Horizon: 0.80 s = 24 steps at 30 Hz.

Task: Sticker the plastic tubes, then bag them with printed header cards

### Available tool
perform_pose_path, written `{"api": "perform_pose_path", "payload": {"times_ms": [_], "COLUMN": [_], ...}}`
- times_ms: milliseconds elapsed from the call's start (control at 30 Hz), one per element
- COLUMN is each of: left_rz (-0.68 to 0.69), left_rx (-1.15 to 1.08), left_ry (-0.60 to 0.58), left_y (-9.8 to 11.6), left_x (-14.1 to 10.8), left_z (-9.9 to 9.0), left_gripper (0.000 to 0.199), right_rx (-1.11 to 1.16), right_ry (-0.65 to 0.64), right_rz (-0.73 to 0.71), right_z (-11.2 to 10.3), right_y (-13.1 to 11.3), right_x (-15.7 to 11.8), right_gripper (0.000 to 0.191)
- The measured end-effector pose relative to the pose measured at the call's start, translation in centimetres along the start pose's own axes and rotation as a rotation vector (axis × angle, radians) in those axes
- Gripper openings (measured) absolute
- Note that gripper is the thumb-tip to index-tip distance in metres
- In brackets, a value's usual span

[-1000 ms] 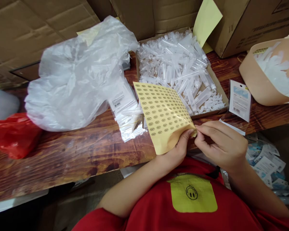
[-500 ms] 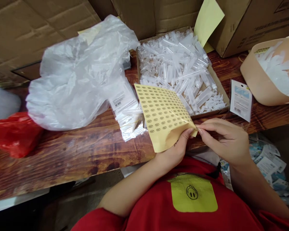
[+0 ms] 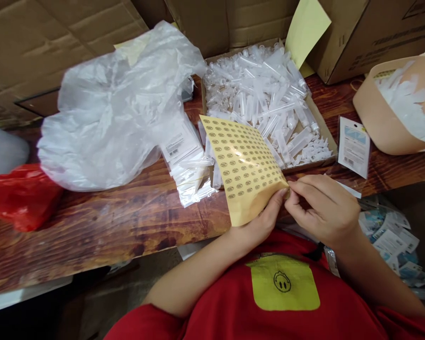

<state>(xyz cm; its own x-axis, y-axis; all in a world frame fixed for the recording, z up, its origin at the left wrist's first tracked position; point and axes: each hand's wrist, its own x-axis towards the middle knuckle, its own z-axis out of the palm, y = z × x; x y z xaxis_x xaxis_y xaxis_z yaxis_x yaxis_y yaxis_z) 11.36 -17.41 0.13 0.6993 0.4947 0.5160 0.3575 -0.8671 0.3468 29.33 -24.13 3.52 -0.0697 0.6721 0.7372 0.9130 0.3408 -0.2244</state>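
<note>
1 bowed yellow paper sheet printed with small dark ovals (image 3: 246, 158) stands above the near edge of a shallow brown cardboard tray (image 3: 324, 128) of clear plastic tubes (image 3: 250, 104). The left hand (image 3: 262, 223) pinches the sheet's near edge; the right hand (image 3: 324, 208) presses thumb and fingertips together at its right corner, contents hidden.

Wood-grained table (image 3: 109, 226) — red bag (image 3: 21, 200), crumpled cloudy bag (image 3: 102, 127), cardboard tray (image 3: 325, 123), beige tub (image 3: 378, 115), printed packet (image 3: 353, 147).
</note>
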Motion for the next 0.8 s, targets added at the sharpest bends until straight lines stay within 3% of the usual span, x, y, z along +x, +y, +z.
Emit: {"api": "perform_pose_path", "payload": {"times_ms": [167,500,600,700,800], "left_rz": [-0.054,-0.465,-0.699,-0.967,-1.011], "left_rx": [-0.059,-0.522,-0.775,-1.152,-1.356], "left_ry": [0.047,-0.061,-0.064,-0.050,-0.032], "left_y": [0.1,0.9,1.8,2.5,2.6], "left_x": [0.0,1.3,2.1,2.6,2.7], "left_z": [0.1,-1.1,-1.3,-1.5,-1.8], "left_gripper": [0.036,0.034,0.035,0.034,0.036], "right_rx": [0.090,0.476,0.666,1.026,1.312], "right_ry": [0.017,-0.006,-0.035,-0.139,-0.222], "right_rz": [0.078,0.396,0.628,0.940,1.149], "right_z": [0.0,-0.6,-0.6,-0.5,-0.4], "right_y": [0.0,0.0,0.4,0.6,0.5], "right_x": [0.2,0.3,0.0,0.0,0.6], "right_gripper": [0.022,0.018,0.012,0.014,0.029]}}
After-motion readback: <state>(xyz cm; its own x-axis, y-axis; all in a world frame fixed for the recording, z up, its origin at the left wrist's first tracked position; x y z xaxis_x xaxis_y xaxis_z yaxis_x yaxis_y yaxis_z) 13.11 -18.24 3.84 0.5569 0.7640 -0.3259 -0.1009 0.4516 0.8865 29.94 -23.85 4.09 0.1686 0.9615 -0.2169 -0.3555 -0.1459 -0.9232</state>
